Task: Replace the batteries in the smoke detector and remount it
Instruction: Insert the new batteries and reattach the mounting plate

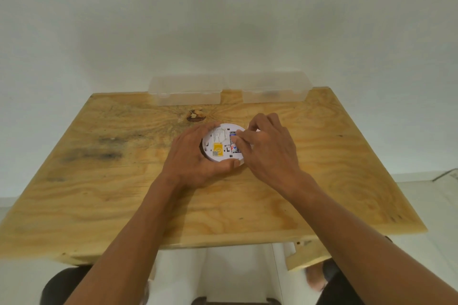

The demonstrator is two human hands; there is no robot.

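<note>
Gripping round white detector (219, 142), grainy plywood table (124, 193)

We can read nothing: the smoke detector (220, 142) carries a yellow label (217, 150) and fine print, all too blurred.

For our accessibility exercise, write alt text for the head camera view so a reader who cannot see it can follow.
Left hand steadies a white smoke detector lying back-up on a wooden table, while right hand works a battery in its compartment. Two clear plastic bins sit at the far edge.
</note>
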